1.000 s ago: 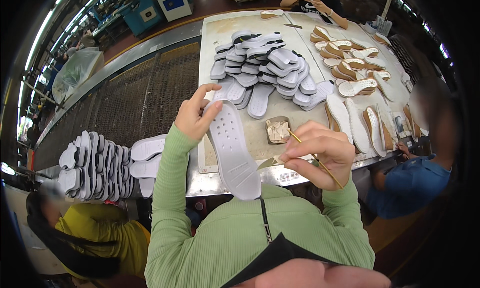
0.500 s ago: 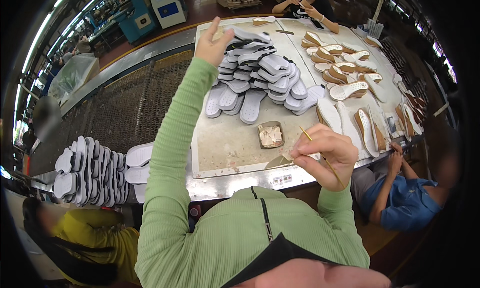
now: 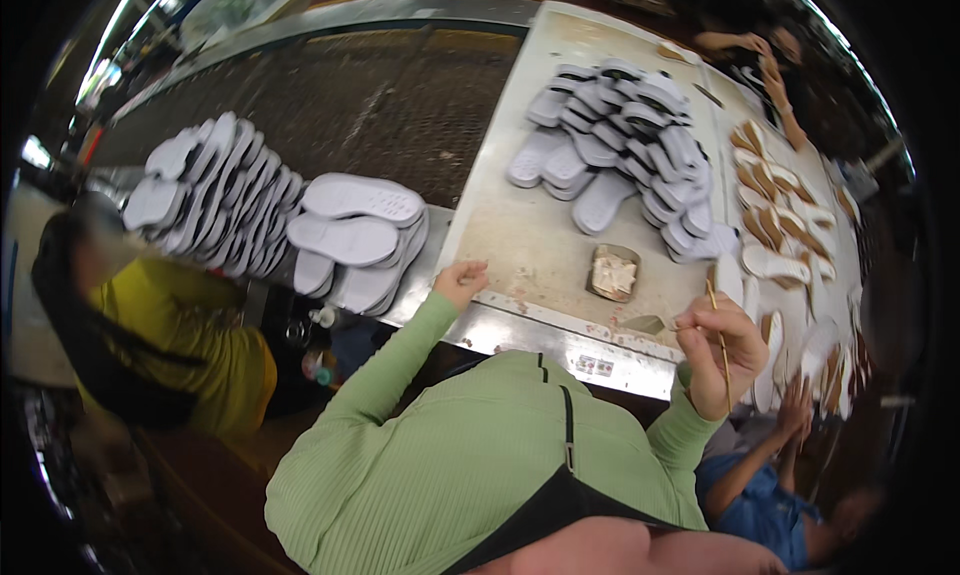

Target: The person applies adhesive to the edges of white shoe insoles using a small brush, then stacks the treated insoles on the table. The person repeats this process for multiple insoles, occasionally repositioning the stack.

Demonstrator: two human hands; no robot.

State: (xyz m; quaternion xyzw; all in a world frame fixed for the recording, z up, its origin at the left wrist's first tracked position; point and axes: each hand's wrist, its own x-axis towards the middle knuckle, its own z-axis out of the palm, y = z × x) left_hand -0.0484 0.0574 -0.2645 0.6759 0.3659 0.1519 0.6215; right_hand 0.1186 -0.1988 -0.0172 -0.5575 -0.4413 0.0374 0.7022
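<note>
My right hand [image 3: 728, 353] is closed round a thin yellow stick [image 3: 713, 300], which stands nearly upright between the fingers. Just left of that hand, a flat grey blade-like piece [image 3: 640, 324] lies on the table [image 3: 520, 240]. My left hand [image 3: 461, 283] hovers at the table's front left edge, fingers loosely bent and apart, with nothing visible in them. Between and beyond my hands sits a small square box [image 3: 613, 272] of pale scraps. Behind it rises a heap of light grey shoe soles [image 3: 600, 200], some with dark undersides.
More grey soles [image 3: 357, 239] lie stacked left of my left hand, beside a long row of soles [image 3: 210, 195]. White-topped wedge soles [image 3: 775, 265] cover the table's right side. Co-workers sit at left in a yellow top [image 3: 200, 340], at right in blue [image 3: 755, 510], and across the table.
My left hand has come back from the far side of the sole heap to the table's front left edge. The view has swung left. My right hand still holds the stick.
</note>
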